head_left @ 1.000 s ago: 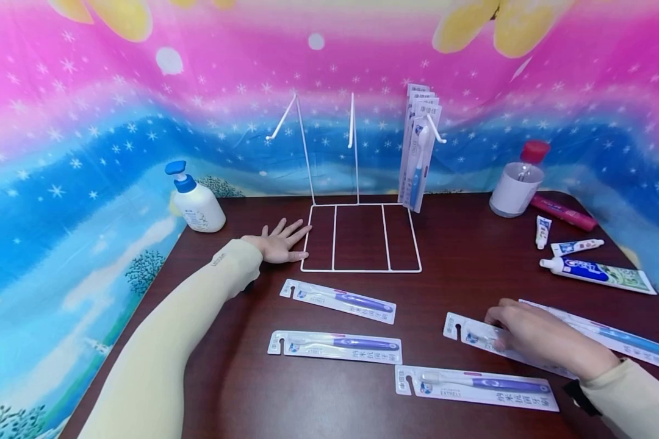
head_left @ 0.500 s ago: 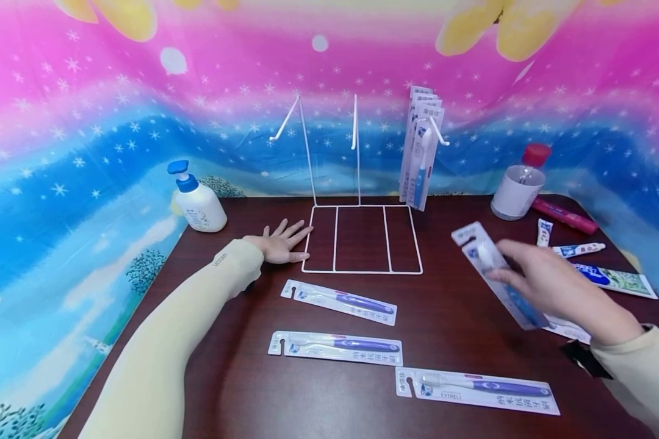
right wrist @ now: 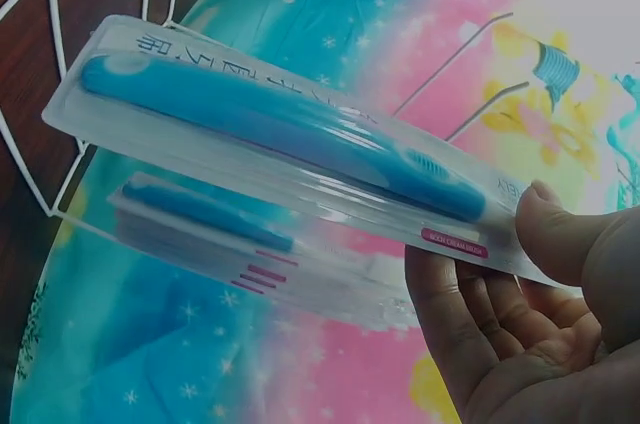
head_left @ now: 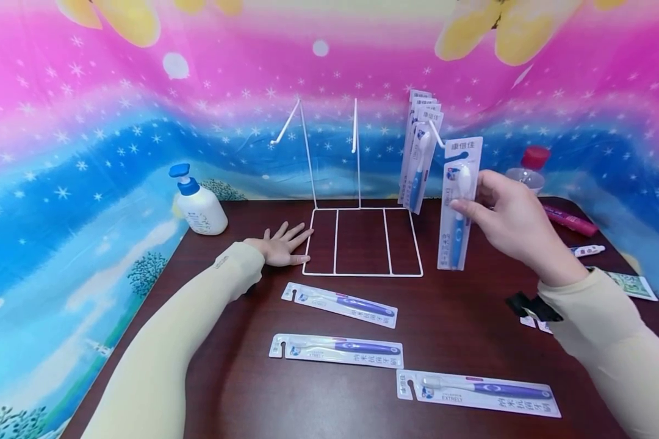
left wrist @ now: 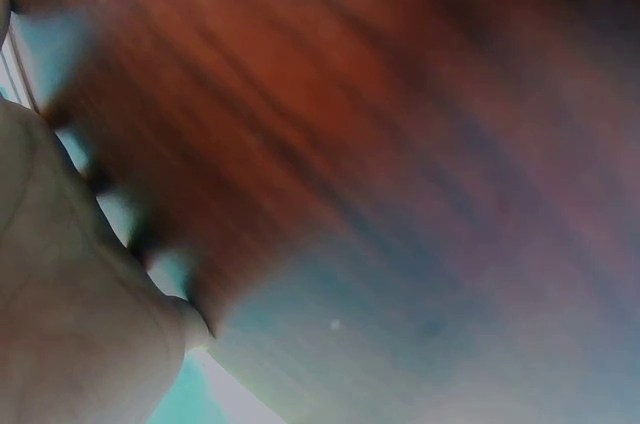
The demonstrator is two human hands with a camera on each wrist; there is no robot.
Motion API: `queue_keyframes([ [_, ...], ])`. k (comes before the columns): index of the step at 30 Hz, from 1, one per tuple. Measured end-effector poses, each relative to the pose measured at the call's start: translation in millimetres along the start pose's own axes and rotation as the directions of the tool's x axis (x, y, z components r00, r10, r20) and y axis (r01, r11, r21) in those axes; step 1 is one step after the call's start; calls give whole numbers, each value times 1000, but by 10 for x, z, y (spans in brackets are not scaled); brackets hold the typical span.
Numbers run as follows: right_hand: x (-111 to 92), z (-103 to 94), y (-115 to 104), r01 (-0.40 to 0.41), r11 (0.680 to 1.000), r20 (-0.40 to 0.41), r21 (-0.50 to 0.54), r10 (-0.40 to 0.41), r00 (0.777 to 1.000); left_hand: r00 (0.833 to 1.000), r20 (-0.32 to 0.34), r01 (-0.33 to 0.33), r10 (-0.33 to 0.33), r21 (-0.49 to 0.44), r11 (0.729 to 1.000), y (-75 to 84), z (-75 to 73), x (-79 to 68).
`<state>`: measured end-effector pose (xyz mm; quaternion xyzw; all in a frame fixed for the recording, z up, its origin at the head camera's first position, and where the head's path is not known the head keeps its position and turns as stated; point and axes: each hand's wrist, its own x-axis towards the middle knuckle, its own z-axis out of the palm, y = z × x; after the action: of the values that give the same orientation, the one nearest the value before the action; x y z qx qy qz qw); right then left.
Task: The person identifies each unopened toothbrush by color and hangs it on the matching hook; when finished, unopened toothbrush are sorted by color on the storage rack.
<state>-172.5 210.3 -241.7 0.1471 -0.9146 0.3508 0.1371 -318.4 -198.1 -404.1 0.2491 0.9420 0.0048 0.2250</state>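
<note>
My right hand (head_left: 513, 219) pinches a packaged blue toothbrush (head_left: 459, 244) between thumb and fingers, upright above the table, its slotted top just in front of the right hook's tip. In the right wrist view the thumb lies on one face of the toothbrush pack (right wrist: 280, 144) and the fingers are behind it. Several packaged blue toothbrushes (head_left: 417, 171) hang on that hook of the white wire rack (head_left: 335, 244). My left hand (head_left: 282, 247) rests flat on the table, fingers spread, fingertips at the rack base's left side. In the left wrist view only its palm (left wrist: 80, 304) shows clearly.
Three packaged purple toothbrushes, one nearest the rack (head_left: 357, 305), lie on the table in front. A pump bottle (head_left: 200, 210) stands left. Behind my right hand are a red-capped bottle (head_left: 535, 157), a pink tube (head_left: 571, 221) and toothpaste tubes. The rack's left hook (head_left: 285, 125) and middle hook carry nothing.
My right hand has lifted a packaged toothbrush off the table, carried it up towards the rack's right hook and turned it upright. My left hand has stayed in place.
</note>
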Motion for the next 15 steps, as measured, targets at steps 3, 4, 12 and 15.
queue_keyframes([
  [3,94,49,0,-6,999,6,33,6,1000,1000,7,-1,1,-2,1000,-9,13,7],
  [4,122,63,5,-10,999,10,43,9,1000,1000,3,-2,2,-5,1000,-13,16,9],
  [12,294,150,42,-32,997,13,65,31,999,1000,8,10,-10,8,1000,-35,44,41],
  [15,377,196,66,-45,997,29,59,43,999,1000,0,11,-11,8,1000,-42,55,46],
])
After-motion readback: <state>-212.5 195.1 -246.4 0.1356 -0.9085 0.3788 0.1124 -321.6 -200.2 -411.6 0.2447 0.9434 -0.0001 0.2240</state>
